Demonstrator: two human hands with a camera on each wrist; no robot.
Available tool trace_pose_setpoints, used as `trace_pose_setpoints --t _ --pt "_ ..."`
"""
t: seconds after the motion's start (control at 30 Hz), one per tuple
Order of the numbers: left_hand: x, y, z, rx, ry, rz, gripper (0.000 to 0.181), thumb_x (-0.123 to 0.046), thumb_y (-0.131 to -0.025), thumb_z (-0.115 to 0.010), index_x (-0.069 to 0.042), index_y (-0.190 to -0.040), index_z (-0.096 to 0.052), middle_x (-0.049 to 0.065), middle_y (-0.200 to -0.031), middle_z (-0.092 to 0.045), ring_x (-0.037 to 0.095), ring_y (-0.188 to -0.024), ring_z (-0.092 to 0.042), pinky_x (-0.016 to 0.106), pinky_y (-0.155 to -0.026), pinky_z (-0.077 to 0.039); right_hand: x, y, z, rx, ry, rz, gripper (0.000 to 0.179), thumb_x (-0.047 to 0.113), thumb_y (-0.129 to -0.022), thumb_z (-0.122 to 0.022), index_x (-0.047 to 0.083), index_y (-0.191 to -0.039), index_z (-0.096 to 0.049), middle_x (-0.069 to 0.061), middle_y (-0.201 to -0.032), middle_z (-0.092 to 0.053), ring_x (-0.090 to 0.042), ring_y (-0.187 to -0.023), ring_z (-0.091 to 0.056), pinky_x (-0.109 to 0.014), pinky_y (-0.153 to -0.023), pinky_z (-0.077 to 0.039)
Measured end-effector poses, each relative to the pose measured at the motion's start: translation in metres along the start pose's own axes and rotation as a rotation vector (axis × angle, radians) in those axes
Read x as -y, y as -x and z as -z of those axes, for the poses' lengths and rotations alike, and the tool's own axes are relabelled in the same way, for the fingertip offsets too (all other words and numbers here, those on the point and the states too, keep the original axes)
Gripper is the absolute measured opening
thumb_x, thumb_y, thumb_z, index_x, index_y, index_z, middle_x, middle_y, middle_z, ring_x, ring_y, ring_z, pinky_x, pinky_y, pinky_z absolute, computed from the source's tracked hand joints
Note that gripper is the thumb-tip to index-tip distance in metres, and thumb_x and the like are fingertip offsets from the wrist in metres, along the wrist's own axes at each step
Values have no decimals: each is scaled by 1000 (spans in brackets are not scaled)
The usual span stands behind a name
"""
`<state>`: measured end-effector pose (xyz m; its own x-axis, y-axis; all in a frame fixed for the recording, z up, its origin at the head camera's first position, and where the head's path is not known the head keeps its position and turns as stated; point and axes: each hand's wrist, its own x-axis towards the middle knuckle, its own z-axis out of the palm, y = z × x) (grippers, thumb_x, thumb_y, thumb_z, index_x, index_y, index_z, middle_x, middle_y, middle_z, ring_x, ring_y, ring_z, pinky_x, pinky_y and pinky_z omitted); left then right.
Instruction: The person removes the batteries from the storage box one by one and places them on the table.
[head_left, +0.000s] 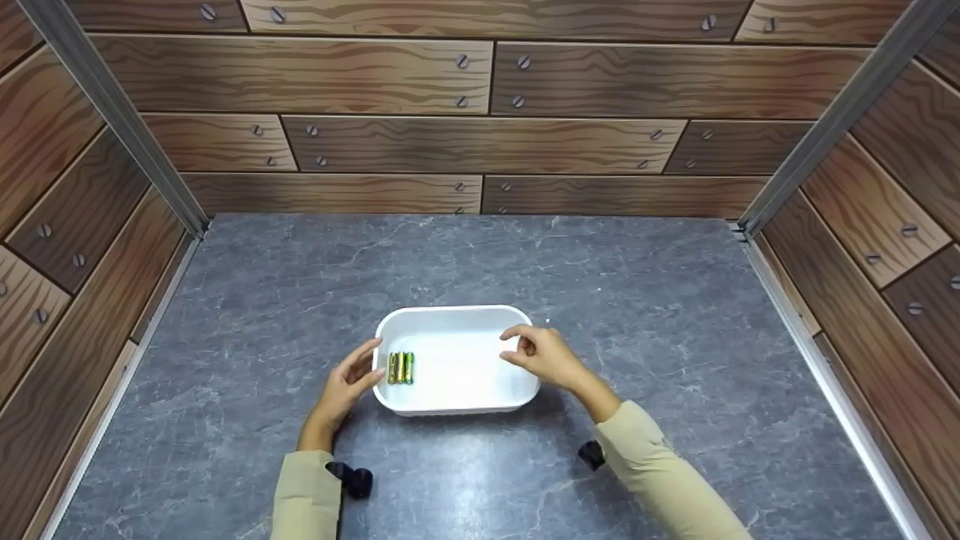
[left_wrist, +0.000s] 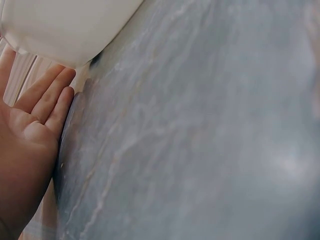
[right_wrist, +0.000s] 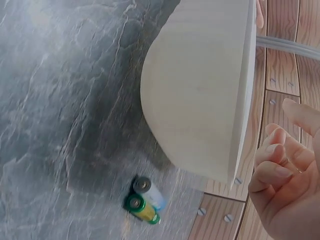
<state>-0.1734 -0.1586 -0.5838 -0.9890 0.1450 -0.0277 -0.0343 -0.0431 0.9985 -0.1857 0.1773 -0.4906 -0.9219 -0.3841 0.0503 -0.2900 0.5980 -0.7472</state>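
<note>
Three gold-and-green batteries (head_left: 401,368) lie side by side in the left end of a white plastic tray (head_left: 461,403). My left hand (head_left: 347,386) is at the tray's left side, thumb and index fingertip touching the rim. In the left wrist view its other fingers (left_wrist: 50,95) extend straight beneath the tray's edge. Over the tray's right end hovers my right hand (head_left: 546,356), fingers loosely bent, thumb apart from the index, nothing held. The right wrist view has a green-and-yellow battery (right_wrist: 142,209) and a white-and-blue battery (right_wrist: 149,193) on the tabletop beyond the tray.
The grey marbled tabletop (head_left: 637,300) surrounds the tray. Wood-patterned panels (head_left: 480,79) stand at the back and both sides, with metal posts (head_left: 814,135) in the corners. A black wrist camera (head_left: 358,482) sits at the left sleeve.
</note>
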Motion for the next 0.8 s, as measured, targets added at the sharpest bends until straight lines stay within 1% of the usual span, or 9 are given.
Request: trace_pose_setpoints --t 0.07,0.13,0.23,0.33,0.43,0.57,0.8 --pt "0 0 0 0 -5 3 57 1 -89 -63 3 -142 -42 30 -143 -47 -2 -111 -58 15 -92 -48 3 -1 -4 11 0 1 29 13 -87 -70 -3 -111 -66 -12 -68 -61 -3 -55 -41 -15 -52 -34" --pt "0 0 0 -6 -5 11 57 1 -89 -63 2 -142 -43 28 -143 -48 3 -115 -58 15 -93 -48 5 -2 -7 21 5 7 29 13 -87 -70 -3 -111 -66 -12 -69 -61 -3 -55 -41 -15 -52 -34" --pt "1 0 0 -14 -12 15 57 2 -89 -63 1 -142 -44 27 -142 -49 15 -122 -57 15 -94 -48 8 -3 -12 45 5 9 29 14 -87 -70 -2 -111 -66 -12 -69 -61 -3 -55 -42 -15 -52 -35" --pt "1 0 0 -16 -18 13 56 2 -89 -63 1 -142 -44 27 -143 -49 29 -129 -53 15 -94 -47 11 -4 -16 62 2 11 29 16 -88 -69 -1 -112 -66 -11 -70 -61 -4 -56 -42 -15 -52 -35" --pt "0 0 0 -13 -18 6 56 2 -89 -62 1 -142 -44 27 -143 -49 37 -132 -49 15 -93 -47 13 -5 -20 77 2 9 29 17 -89 -69 0 -113 -66 -10 -71 -61 -4 -56 -42 -16 -53 -36" --pt "1 0 0 -14 -6 6 56 3 -89 -62 2 -142 -44 27 -143 -49 39 -133 -48 15 -94 -48 16 -7 -27 106 21 11 30 18 -90 -68 1 -114 -66 -10 -72 -61 -4 -57 -42 -16 -55 -36" --pt "1 -1 1 -18 -15 22 56 2 -89 -62 1 -142 -44 26 -142 -50 31 -130 -51 16 -92 -49 19 -12 -41 128 90 42 28 19 -89 -68 2 -112 -67 -9 -70 -62 -4 -57 -41 -16 -55 -34"
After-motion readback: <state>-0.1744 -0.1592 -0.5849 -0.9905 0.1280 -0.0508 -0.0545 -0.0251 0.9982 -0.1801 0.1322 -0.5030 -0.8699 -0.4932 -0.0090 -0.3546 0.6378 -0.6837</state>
